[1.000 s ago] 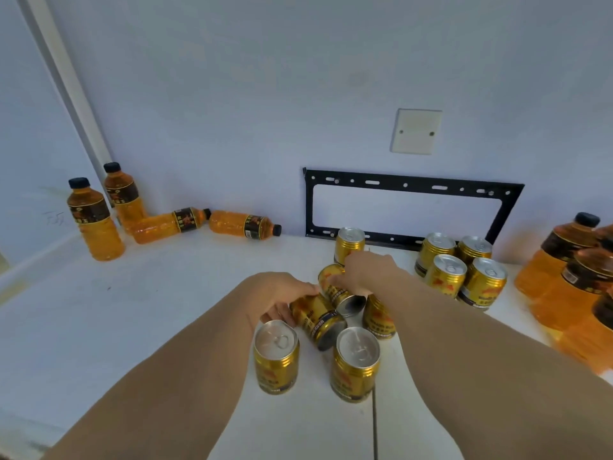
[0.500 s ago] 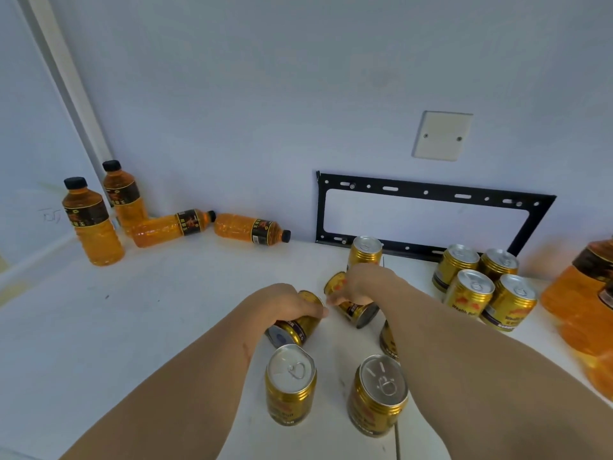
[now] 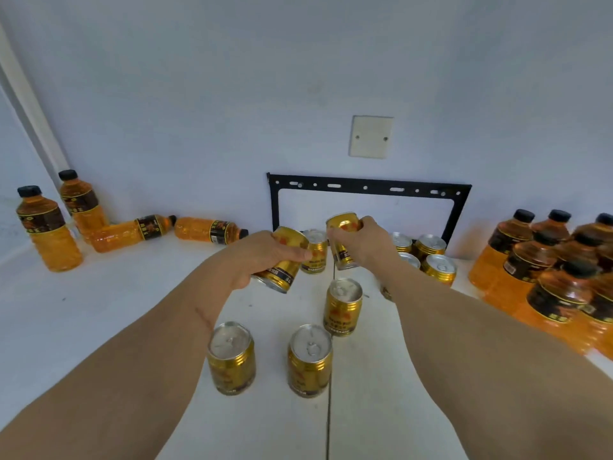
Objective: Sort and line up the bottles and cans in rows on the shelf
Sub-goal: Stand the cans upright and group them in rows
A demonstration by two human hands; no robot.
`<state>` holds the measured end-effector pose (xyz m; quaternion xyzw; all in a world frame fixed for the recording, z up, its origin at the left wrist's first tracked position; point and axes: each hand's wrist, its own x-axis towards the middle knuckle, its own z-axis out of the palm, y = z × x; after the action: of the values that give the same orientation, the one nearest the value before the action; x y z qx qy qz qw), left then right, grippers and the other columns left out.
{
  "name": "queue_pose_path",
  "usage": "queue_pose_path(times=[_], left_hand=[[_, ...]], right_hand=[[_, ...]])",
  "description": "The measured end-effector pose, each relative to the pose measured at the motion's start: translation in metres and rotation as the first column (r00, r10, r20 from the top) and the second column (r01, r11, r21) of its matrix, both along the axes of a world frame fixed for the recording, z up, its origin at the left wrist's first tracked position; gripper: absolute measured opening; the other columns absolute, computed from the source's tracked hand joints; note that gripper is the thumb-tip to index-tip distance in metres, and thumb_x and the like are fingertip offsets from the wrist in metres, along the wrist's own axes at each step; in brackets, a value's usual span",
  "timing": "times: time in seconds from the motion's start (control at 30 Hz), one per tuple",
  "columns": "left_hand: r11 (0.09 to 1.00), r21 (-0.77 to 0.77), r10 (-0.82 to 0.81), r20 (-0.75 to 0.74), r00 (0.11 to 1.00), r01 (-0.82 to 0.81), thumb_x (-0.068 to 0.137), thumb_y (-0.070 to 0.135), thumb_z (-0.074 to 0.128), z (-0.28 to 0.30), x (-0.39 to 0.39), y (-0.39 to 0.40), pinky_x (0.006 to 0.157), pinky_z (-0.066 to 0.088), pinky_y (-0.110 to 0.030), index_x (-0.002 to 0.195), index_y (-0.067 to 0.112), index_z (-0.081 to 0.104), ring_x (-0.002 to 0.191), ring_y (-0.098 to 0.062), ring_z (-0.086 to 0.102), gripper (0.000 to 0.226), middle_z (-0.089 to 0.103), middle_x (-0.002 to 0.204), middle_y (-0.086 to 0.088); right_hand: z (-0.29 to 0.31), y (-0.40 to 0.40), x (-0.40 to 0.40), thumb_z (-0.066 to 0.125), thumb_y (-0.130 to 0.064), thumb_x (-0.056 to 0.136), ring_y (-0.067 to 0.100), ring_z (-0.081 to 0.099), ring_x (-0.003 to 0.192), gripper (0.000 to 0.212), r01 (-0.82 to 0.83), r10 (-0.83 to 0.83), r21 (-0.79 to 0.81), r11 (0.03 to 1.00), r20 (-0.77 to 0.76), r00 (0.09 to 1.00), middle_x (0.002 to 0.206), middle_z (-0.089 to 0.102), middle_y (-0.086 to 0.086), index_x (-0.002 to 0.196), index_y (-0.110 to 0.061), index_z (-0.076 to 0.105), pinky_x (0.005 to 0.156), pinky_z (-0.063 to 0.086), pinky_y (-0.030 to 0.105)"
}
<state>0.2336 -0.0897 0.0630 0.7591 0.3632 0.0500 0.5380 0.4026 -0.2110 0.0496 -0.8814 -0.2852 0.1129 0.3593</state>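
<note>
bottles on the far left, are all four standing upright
No, two bottles stand upright, while the other two lie on their sides against the wall.

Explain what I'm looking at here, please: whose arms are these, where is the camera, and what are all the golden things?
There is no machine here. A person wears a wide-angle camera on the head, so you look forward and down along both bare arms at a white shelf against a wall.

Each hand grips one golden drink can. The left hand holds a tilted can, and the right hand holds another can; both are raised off the shelf.

Three cans stand upright nearest the camera, one more stands between the hands, and a cluster stands behind the right arm.

At far left, two orange bottles stand and two lie on their sides. A group of upright bottles fills the right edge.
</note>
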Motion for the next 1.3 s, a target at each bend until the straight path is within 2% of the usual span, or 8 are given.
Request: queue_pose_path(times=[0.13,0.23,0.37,0.47,0.57,0.7,0.83,1.3], left_hand=[[0.996,0.063,-0.055,-0.012,0.998,0.056,0.061,0.042,0.089,0.017,0.016,-0.054,0.09,0.055,-0.042,0.12,0.018,0.057,0.096,-0.025,0.067,0.072,0.07,0.107,-0.008],[0.991,0.097,-0.091,0.019,0.996,0.089,0.069,0.036,0.085,0.026,0.026,-0.104,0.08,0.055,-0.035,0.114,0.02,0.057,0.093,-0.022,0.065,0.055,0.067,0.104,-0.006],[0.989,0.094,-0.118,0.064,0.991,0.111,0.072,0.032,0.083,0.018,0.04,-0.169,0.084,0.053,-0.037,0.097,0.029,0.056,0.092,-0.019,0.064,0.037,0.067,0.102,-0.003],[0.995,0.054,-0.089,0.048,0.995,0.086,0.067,0.035,0.085,-0.008,0.048,-0.201,0.082,0.056,-0.038,0.112,0.022,0.055,0.092,-0.019,0.066,0.056,0.067,0.103,-0.002],[0.999,-0.003,-0.047,0.05,0.998,0.047,0.063,0.034,0.088,-0.035,0.052,-0.221,0.086,0.056,-0.04,0.116,0.022,0.054,0.093,-0.019,0.066,0.063,0.067,0.103,-0.001],[0.999,-0.041,-0.015,0.065,0.998,0.018,0.067,0.032,0.086,-0.06,0.056,-0.236,0.072,0.052,-0.029,0.115,0.027,0.051,0.092,-0.013,0.063,0.06,0.064,0.104,0.003],[0.998,-0.055,0.023,0.119,0.993,-0.016,0.07,0.031,0.085,-0.07,0.063,-0.238,0.063,0.046,-0.022,0.12,0.028,0.048,0.089,-0.007,0.06,0.062,0.062,0.103,0.007],[0.991,-0.098,0.116,0.23,0.966,-0.096,0.071,0.024,0.084,-0.1,0.075,-0.213,0.062,0.044,-0.019,0.119,0.029,0.049,0.089,-0.004,0.06,0.059,0.062,0.102,0.01]], right_hand=[[-0.003,-0.057,0.014,0.061,-0.061,0.084,0.023,0.053,0.099,0.074,0.066,-0.053,0.123,0.99,-0.106,0.993,0.115,0.054,0.004,0.137,-0.016,0.039,0.076,0.044,0.038],[-0.011,-0.096,0.02,0.063,-0.063,0.08,0.026,0.055,0.104,0.079,0.104,-0.071,0.186,0.977,-0.173,0.982,0.12,0.056,0.006,0.138,-0.016,0.039,0.086,0.051,0.044],[-0.031,-0.142,0.027,0.073,-0.058,0.076,0.019,0.062,0.096,0.063,0.095,-0.023,0.265,0.959,-0.261,0.965,0.106,0.064,0.001,0.12,-0.019,0.051,0.088,0.053,0.04],[-0.051,-0.167,0.032,0.078,-0.065,0.062,0.016,0.065,0.093,0.073,0.1,-0.027,0.257,0.961,-0.273,0.962,0.104,0.068,-0.003,0.119,-0.024,0.056,0.088,0.054,0.04],[-0.066,-0.185,0.037,0.083,-0.053,0.065,0.017,0.063,0.101,0.075,0.137,-0.05,0.279,0.95,-0.298,0.953,0.112,0.066,-0.004,0.126,-0.024,0.051,0.092,0.053,0.041],[-0.082,-0.195,0.043,0.084,-0.04,0.073,0.019,0.06,0.106,0.071,0.169,-0.076,0.285,0.943,-0.308,0.948,0.116,0.06,-0.002,0.128,-0.022,0.044,0.094,0.052,0.04],[-0.096,-0.197,0.048,0.082,-0.034,0.077,0.013,0.053,0.104,0.075,0.172,-0.072,0.305,0.937,-0.313,0.947,0.117,0.054,-0.007,0.136,-0.023,0.039,0.091,0.047,0.031],[-0.118,-0.182,0.069,0.081,-0.023,0.079,0.016,0.048,0.128,0.086,0.198,-0.078,0.365,0.91,-0.318,0.945,0.141,0.05,-0.003,0.147,-0.026,0.028,0.102,0.04,0.031]])
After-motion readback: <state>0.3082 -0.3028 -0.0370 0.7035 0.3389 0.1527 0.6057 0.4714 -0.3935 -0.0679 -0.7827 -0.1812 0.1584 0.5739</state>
